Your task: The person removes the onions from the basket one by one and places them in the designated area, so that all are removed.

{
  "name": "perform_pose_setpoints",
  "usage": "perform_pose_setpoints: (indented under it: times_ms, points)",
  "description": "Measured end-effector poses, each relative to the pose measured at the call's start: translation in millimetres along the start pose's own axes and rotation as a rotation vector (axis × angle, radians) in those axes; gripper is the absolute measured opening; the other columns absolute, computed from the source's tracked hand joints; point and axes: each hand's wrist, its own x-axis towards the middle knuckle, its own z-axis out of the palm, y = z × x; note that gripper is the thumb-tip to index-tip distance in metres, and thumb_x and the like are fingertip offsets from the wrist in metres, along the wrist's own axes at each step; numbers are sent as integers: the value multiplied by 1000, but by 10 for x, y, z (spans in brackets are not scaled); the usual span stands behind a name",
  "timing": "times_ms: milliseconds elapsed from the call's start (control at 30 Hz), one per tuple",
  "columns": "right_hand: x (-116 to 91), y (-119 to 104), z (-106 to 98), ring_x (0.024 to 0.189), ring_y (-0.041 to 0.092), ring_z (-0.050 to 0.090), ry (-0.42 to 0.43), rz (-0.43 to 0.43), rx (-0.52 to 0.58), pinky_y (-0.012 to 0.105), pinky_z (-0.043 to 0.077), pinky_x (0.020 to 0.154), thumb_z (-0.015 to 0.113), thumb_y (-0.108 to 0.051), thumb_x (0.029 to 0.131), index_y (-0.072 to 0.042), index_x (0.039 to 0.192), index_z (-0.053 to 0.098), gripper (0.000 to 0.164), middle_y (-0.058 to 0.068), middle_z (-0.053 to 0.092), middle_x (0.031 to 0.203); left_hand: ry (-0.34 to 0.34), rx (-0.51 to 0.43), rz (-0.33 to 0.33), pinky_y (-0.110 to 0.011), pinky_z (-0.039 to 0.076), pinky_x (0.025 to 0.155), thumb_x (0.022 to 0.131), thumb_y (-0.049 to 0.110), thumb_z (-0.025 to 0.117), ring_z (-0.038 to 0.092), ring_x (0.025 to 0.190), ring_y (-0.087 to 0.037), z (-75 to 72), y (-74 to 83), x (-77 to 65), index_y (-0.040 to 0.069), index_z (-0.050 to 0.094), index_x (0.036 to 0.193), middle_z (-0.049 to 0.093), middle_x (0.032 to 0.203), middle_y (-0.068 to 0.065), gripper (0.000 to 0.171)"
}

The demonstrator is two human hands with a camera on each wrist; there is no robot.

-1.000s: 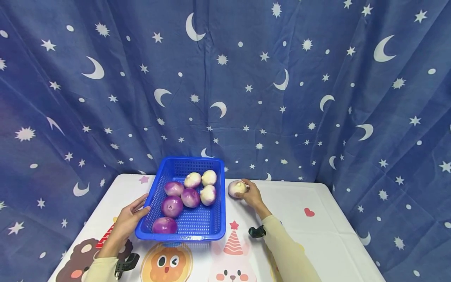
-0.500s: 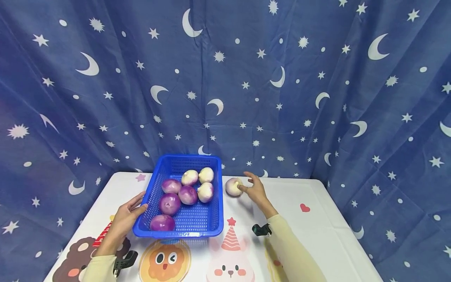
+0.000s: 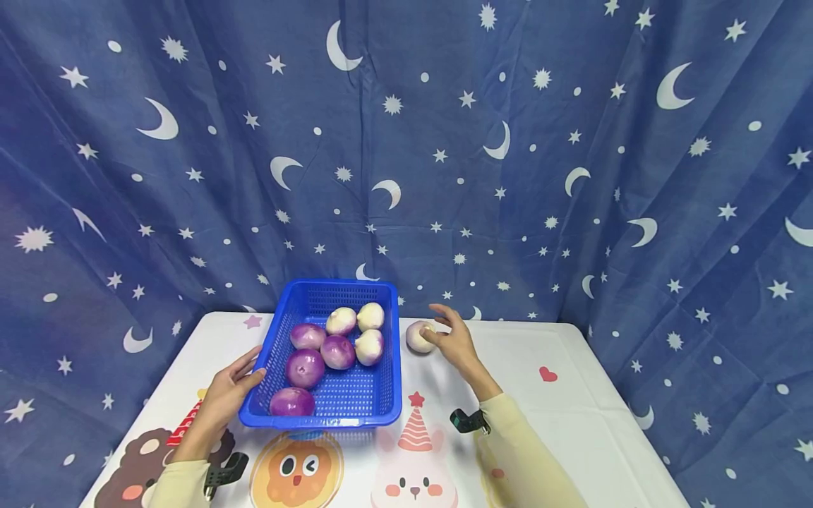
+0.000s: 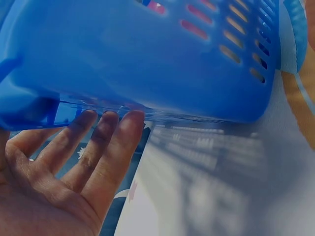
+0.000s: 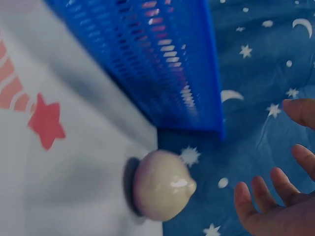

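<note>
A blue plastic basket [image 3: 356, 395] holds several purple-and-white onions [image 3: 305, 368]. My left hand [image 3: 227, 394] holds the basket's left side, its thumb over the rim. In the left wrist view, the fingertips [image 4: 132, 120] of that hand meet the basket just below the rim. One more onion [image 3: 417, 339], pale with a purple tint, sits on the table to the right of the basket. My right hand [image 3: 459, 346] hovers beside it with fingers spread and nothing in them. The right wrist view shows a gap between this onion [image 5: 165, 186] and the fingers.
A white cloth with cartoon prints covers the table [image 3: 540, 430]. Behind the table's back edge hangs a blue curtain [image 3: 444, 176] with moons and stars. Each forearm wears a small black wrist camera [image 3: 468, 421].
My right hand has let go of the loose onion and lifted slightly away, fingers opened. My left hand stays at the basket. The head view has shifted a little.
</note>
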Motion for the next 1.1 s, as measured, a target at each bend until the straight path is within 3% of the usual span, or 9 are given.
perform_pose_setpoints:
  times_ms: [200,467,600,733,833,1100]
  points:
    - [-91,-162,40,134,33,51,-29,-57,65,46,49,103,74,-9,83,-14,138,54,59,8,50,144,-1,0,-4,-24,55,92,101,30,53,53,131,-38,3,-8,-1,17,28,156,37,155,-21,62]
    - [-235,-404,131,133,33,50,-88,-123,120,51,44,107,73,-2,83,-11,137,54,59,12,49,145,-2,4,-8,-23,55,89,101,33,53,54,130,-38,9,-20,-15,18,28,156,38,154,-21,62]
    - [-384,-660,152,128,36,53,-129,-157,125,53,45,106,72,0,83,-4,138,52,58,19,49,142,2,9,-8,-25,56,90,101,34,53,55,129,-38,10,-24,-23,18,28,156,39,154,-21,63]
    - [-548,-913,155,124,36,56,-167,-163,115,48,51,101,72,-4,85,-1,138,50,57,20,50,141,3,4,-8,-24,56,89,101,34,54,56,128,-38,10,-24,-22,18,28,156,39,154,-21,62]
    - [-592,-972,191,128,38,54,-169,-161,136,46,52,99,71,-4,86,-2,137,52,54,21,51,140,4,5,-10,-25,56,90,101,34,54,56,128,-38,13,-19,-18,18,28,156,39,154,-21,62]
    - [-519,-790,409,127,34,57,-169,-152,181,49,51,100,73,-7,84,-12,132,57,51,13,53,140,2,-7,-10,-34,56,93,101,35,53,55,130,-39,18,-5,-5,19,28,156,39,153,-22,63]
